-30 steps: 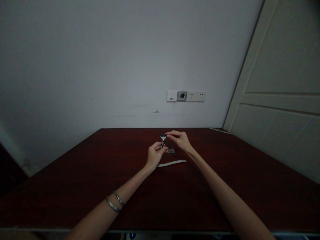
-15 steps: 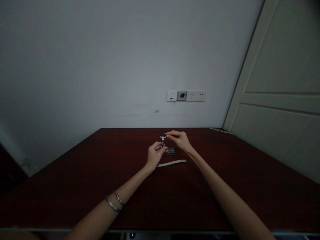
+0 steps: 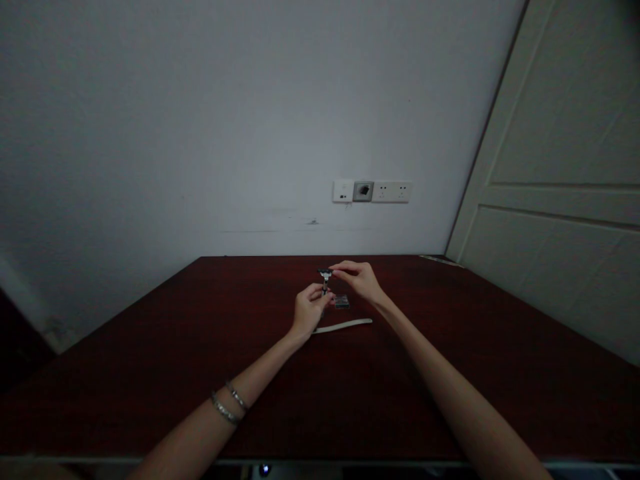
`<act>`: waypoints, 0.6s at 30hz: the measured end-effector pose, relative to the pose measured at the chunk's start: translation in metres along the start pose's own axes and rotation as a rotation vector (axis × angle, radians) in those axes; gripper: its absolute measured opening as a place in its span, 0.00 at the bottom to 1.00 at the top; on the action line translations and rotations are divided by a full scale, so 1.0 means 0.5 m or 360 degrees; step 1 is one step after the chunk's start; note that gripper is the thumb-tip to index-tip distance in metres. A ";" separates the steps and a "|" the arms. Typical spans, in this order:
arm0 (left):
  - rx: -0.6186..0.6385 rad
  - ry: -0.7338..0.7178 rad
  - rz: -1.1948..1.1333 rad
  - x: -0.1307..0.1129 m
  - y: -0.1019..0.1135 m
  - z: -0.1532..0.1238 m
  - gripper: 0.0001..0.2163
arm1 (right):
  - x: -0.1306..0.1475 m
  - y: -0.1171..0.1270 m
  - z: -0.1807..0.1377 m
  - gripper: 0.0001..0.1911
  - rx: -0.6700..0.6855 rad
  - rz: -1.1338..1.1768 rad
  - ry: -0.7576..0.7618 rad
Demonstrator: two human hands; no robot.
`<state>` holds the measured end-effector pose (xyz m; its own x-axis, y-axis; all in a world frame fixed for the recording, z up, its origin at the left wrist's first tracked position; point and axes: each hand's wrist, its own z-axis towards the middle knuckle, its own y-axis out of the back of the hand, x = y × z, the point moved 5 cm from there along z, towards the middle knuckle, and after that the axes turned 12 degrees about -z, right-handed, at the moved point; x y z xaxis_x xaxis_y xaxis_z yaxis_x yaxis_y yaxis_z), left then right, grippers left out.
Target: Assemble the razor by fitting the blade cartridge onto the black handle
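A razor (image 3: 325, 275) stands upright above the table, its dark head at the top and its handle running down. My left hand (image 3: 309, 311) is closed around the handle, and its fingers hide the lower part. At the right end of the razor's head, my right hand (image 3: 361, 280) pinches with thumb and forefinger. A small clear plastic case (image 3: 342, 302) lies on the table just right of my left fingers; its contents are too small to make out. Nearer to me is a long, thin, pale strip (image 3: 345, 326), its left end hidden behind my left wrist.
The dark red wooden table (image 3: 150, 373) reaches back to a pale wall. Sockets (image 3: 392, 192) are set in the wall above the table's back edge. To the right stands a pale panelled door (image 3: 560, 200).
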<state>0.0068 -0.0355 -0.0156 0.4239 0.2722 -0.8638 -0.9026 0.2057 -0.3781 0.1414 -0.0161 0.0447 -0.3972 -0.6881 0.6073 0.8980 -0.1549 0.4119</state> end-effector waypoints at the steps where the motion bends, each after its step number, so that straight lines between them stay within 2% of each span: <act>1: -0.0007 0.0012 0.0007 0.000 0.000 0.000 0.09 | 0.001 0.000 0.000 0.09 0.0002 -0.0003 -0.0003; 18: -0.0036 0.0061 0.0042 0.007 0.002 0.001 0.10 | -0.007 -0.002 -0.001 0.09 -0.0060 0.0013 -0.0077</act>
<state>0.0073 -0.0338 -0.0188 0.3973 0.2412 -0.8854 -0.9150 0.1777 -0.3622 0.1420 -0.0138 0.0418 -0.3977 -0.6544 0.6432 0.9074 -0.1764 0.3815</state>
